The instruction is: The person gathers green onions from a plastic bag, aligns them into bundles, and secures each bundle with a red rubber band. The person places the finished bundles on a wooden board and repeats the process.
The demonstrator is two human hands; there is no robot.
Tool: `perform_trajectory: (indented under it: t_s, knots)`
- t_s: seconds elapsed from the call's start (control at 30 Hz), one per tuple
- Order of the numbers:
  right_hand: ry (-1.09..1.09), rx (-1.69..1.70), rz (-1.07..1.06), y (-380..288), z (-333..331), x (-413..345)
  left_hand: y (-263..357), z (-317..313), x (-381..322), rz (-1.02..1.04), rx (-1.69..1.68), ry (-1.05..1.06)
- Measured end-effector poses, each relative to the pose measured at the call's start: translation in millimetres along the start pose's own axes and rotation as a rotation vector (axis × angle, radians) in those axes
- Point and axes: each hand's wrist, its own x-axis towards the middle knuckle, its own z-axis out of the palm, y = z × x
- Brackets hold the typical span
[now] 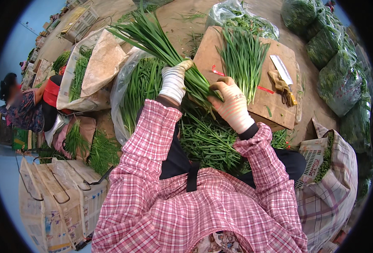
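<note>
My left hand point(175, 79), in a striped knit glove, is closed around a bunch of long flat green leaves, likely garlic chives point(161, 44). The leaf tips point up and left. At the lower end of the bunch, my right hand point(232, 101), also gloved, has its thumb and fingertips on the stalks. On the wooden board point(205, 50) to the right lies another pile of chives point(245, 60), white ends towards me, with red strips beside it. A cleaver point(281, 69) and a brown glove point(278, 82) lie at the board's right side. Loose leaves point(208, 142) cover the ground between my legs.
A plastic bag of chives point(139, 91) stands left of my hands, beside a cloth-lined crate point(69, 79). Another person point(28, 104) sits at the far left. Stacked plastic crates point(60, 202) are at lower left. Filled bags point(338, 82) line the right; a cloth-covered crate point(332, 177) stands lower right.
</note>
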Motion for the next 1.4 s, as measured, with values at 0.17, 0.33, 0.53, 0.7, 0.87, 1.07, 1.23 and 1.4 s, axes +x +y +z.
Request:
perform_trajectory:
  t_s: [0.17,0.33,0.53,0.7,0.87,1.07,1.23,1.4]
  knots:
    - [-0.043,0.824,0.515,0.9,-17.5,-13.0,5.6,-13.1,8.4,-0.067,-0.077,0.049]
    - [0.108,0.518,0.301,-4.4,-35.0,-19.2,12.4,-25.1,17.1,-0.086,-0.090,0.148]
    - [-0.172,-0.605,-0.251,-12.7,16.1,0.3,3.2,-3.1,2.8,-0.094,-0.012,0.116]
    - [-0.188,-0.371,-0.242,14.8,-0.1,-36.4,10.3,-15.8,14.1,-0.101,-0.039,0.134]
    - [-0.652,-0.551,0.100,2.9,-31.8,-71.4,21.8,-31.8,29.1,-0.115,-0.080,0.277]
    - [-0.035,-0.273,-0.150,-36.6,18.6,12.3,-1.3,1.9,-8.5,-0.037,-0.048,0.108]
    - [0.143,0.423,0.011,-25.0,22.6,21.9,-5.7,-2.4,-2.3,-0.010,-0.071,0.136]
    - [0.196,1.109,0.400,-12.5,-22.6,6.8,-20.8,-24.2,36.3,-0.272,-0.145,0.246]
